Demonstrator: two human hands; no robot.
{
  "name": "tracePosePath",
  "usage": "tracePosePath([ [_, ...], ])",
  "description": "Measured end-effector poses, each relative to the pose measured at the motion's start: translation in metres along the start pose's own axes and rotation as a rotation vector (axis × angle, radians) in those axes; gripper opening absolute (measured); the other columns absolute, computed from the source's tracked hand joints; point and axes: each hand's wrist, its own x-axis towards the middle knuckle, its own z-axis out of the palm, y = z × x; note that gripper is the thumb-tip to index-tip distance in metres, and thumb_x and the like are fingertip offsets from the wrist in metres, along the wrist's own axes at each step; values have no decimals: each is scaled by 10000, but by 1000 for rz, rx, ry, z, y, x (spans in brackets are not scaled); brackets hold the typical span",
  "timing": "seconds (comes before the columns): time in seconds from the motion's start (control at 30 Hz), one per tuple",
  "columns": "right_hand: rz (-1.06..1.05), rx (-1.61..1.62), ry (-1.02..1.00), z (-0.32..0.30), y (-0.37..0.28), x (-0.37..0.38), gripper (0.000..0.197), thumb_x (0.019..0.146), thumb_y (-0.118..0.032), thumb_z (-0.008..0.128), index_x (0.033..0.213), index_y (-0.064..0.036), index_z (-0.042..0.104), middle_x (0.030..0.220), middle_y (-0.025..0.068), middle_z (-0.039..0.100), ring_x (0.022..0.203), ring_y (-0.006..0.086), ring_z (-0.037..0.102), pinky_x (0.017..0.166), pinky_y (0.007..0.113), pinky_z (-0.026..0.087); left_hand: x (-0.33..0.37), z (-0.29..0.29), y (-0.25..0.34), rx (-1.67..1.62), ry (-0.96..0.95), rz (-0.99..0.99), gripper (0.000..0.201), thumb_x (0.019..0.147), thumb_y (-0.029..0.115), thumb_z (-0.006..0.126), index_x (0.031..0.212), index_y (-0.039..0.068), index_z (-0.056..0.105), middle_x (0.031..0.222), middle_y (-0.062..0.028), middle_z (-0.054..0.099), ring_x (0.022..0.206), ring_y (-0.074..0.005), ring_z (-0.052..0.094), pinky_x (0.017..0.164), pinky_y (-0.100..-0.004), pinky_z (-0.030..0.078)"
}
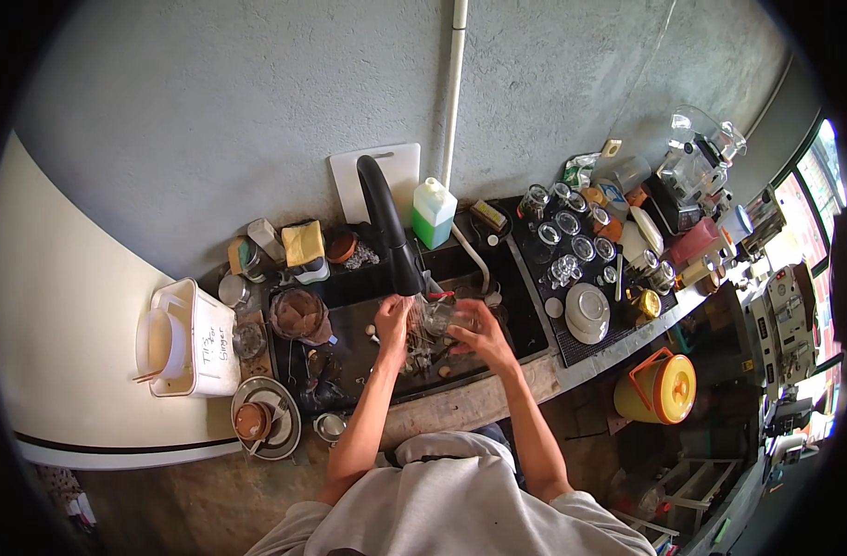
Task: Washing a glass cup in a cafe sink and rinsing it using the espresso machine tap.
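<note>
Both my hands are over the dark sink (349,375), just below the black faucet (384,213). My right hand (486,338) grips a clear glass (436,319) from its right side, the fingers bent around it. Close to the faucet's spout, my left hand (392,326) is closed at the left of the glass; what its fingers hold is hidden. Under the hands, the sink holds food scraps and small litter. A bowl-like vessel lined with brownish sheets (297,313) sits at the sink's left end.
A green soap jug (433,215) and a white cutting board (386,176) stand behind the sink. On the right, a black drying mat (576,350) bears upturned glasses and stacked white bowls (587,310). Left are a white bin (215,343) and a plate (289,445) with a brown cup.
</note>
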Motion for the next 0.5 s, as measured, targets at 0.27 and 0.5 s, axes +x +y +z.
tracePosePath([
  [0.27, 588, 1086, 72, 53, 89, 9, 302, 1049, -367, 480, 1120, -94, 587, 1167, 105, 639, 1167, 279, 600, 1022, 539, 489, -36, 29, 37, 423, -138, 576, 415, 778, 115, 894, 1078, 3, 631, 929, -71, 721, 873, -115, 669, 813, -302, 555],
  [0.5, 619, 1071, -46, 72, 87, 20, 374, 1071, -349, 337, 1165, -65, 562, 1198, 132, 640, 1208, 335, 592, 1093, 600, 446, -30, 10, 53, 540, -127, 523, 364, 768, 131, 909, 966, 15, 627, 970, -63, 722, 895, -78, 624, 762, -247, 518],
])
